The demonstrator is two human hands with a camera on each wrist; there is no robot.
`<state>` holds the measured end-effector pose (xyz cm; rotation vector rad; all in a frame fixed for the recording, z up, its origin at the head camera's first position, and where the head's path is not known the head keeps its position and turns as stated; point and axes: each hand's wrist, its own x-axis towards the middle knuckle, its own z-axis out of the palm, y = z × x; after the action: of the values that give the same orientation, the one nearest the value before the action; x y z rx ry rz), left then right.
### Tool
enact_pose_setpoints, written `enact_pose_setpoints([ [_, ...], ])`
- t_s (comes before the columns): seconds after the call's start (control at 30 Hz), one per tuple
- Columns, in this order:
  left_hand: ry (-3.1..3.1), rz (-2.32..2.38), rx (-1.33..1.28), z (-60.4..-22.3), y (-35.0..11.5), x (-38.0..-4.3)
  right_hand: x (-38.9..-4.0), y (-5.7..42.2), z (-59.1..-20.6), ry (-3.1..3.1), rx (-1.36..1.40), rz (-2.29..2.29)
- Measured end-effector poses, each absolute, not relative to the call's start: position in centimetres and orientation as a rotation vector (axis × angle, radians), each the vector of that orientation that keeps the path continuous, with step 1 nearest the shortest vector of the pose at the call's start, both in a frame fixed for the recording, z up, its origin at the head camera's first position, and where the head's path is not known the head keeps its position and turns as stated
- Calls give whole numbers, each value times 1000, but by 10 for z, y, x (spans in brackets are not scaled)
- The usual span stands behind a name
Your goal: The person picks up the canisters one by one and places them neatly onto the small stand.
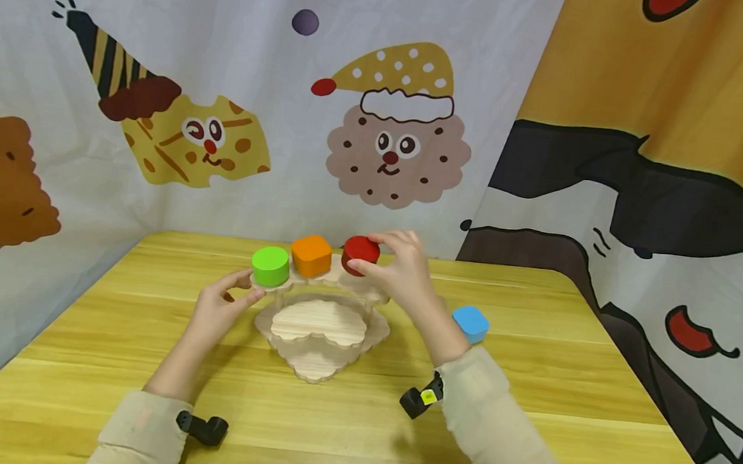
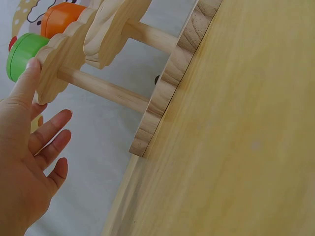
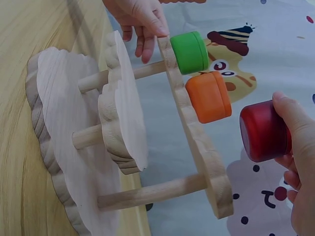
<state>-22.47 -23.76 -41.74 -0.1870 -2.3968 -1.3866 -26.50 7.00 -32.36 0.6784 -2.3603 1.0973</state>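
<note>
A pale wooden tiered stand [image 1: 319, 323] with scalloped shelves stands on the table. On its top shelf sit a green round block [image 1: 270, 266] and an orange square block [image 1: 311, 256]. My left hand [image 1: 222, 307] pinches the left end of that shelf beside the green block, thumb and index finger at the edge, other fingers loosely bent. With thumb and fingers, my right hand [image 1: 408, 272] holds a red round block [image 3: 263, 132] near the shelf's right part. A gap shows between the red block and the shelf in the right wrist view.
A blue square block [image 1: 471, 323] lies on the wooden table [image 1: 527, 422], right of the stand and next to my right forearm. Behind the table hangs a cloth [image 1: 230, 28] with cartoon figures. Each wrist wears a small black camera [image 1: 204, 430].
</note>
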Motion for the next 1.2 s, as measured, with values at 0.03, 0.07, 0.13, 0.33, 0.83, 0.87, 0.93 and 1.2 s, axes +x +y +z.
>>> enact_pose_setpoints([
  [0.03, -2396, -1385, -188, -417, -238, -225, -266, 69, -324, -2370, 677, 1092],
  [0.07, -2396, -1384, -188, -417, -238, -225, -266, 68, -324, -2378, 674, 1087],
  [0.13, -2398, -1381, -188, -418, -238, -224, -268, 66, -325, -2395, 664, 1073],
  [0.33, -2407, -1385, -183, -418, -237, -224, -272, 62, -328, -2448, 612, 1042],
  [0.83, -2410, -1376, -177, -416, -236, -223, -279, 53, -336, -2524, 602, 979],
  [0.87, -2410, -1379, -176, -416, -236, -223, -279, 53, -337, -2533, 601, 977],
  [0.93, -2412, -1384, -178, -416, -237, -223, -280, 52, -339, -2547, 596, 971],
  [1.2, -2416, -1386, -173, -417, -237, -224, -283, 50, -345, -2555, 591, 957],
])
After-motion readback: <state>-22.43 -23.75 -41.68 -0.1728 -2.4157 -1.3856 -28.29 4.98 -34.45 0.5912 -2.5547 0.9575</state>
